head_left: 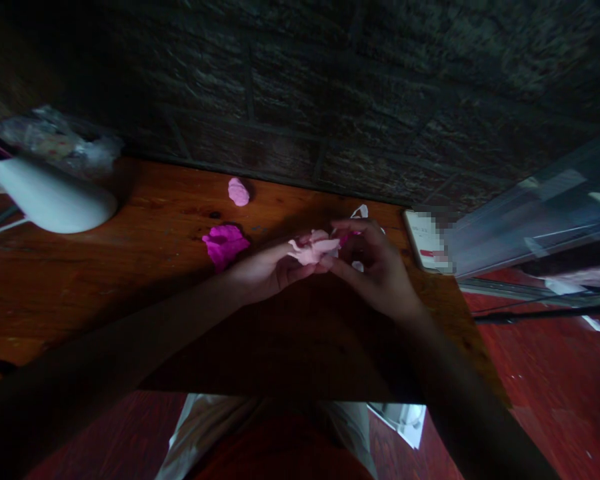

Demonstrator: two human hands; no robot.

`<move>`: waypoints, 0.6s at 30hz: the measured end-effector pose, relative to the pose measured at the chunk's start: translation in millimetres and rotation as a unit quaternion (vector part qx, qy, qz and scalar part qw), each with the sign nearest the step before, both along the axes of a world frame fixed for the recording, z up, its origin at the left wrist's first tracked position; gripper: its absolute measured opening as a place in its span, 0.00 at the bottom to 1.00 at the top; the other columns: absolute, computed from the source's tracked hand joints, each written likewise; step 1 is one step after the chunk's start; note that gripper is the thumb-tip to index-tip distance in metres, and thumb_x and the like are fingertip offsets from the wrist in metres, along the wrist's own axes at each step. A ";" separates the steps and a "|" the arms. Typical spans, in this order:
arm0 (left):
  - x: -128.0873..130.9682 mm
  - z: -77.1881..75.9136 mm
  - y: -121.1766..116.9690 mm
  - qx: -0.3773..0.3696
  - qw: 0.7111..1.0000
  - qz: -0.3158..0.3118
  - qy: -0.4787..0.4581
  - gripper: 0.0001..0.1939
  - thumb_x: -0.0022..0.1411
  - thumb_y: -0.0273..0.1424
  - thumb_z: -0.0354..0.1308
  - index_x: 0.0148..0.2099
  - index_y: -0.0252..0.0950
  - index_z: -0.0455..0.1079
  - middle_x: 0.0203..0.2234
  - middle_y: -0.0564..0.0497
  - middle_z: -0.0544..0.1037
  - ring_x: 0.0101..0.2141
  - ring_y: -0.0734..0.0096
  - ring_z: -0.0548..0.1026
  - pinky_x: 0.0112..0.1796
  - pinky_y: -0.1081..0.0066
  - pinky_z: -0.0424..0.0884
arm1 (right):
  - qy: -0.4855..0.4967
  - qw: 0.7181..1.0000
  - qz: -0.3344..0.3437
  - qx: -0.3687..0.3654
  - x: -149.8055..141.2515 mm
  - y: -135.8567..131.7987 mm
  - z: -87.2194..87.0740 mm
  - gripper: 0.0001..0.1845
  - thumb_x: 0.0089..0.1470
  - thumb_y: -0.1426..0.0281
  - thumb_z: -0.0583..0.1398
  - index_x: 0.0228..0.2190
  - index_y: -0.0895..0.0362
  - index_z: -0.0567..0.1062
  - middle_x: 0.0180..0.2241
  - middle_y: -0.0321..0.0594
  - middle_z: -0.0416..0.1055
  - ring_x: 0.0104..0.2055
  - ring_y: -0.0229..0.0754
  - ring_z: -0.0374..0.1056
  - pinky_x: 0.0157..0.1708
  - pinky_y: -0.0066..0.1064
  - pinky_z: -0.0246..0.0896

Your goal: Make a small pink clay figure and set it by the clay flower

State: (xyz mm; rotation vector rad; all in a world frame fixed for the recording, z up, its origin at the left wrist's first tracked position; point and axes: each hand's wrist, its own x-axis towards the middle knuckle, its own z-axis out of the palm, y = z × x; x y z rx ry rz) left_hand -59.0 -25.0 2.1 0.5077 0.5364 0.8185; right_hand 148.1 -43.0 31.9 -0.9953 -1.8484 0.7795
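Observation:
A pale pink piece of what looks like modelling clay, with thin uneven points along its left side, is held above the wooden table. My left hand is closed around it from below and the left. From the right, the fingers of my right hand close on its edge. Behind the right fingers a bit of magenta shows, along with a small white loop-like thing, both partly hidden. Left of the hands lies a flattened, ragged magenta clay piece. Farther back sits a small light-pink lump.
A phone with a lit screen lies at the table's right end, beside a glass panel. At the left are a white rounded vessel and crumpled clear plastic. A dark brick-patterned wall backs the wooden table.

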 end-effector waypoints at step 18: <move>1.8 0.6 0.0 0.012 0.994 0.086 0.066 0.07 0.64 0.27 0.57 0.40 0.31 0.75 0.31 0.46 0.83 0.30 0.68 0.81 0.30 0.73 0.75 | 0.206 0.957 -0.024 -0.204 -14.2 6.1 -8.1 0.14 0.53 0.62 0.71 0.39 0.52 0.78 0.28 0.31 0.76 0.26 0.34 0.70 0.25 0.28 0.67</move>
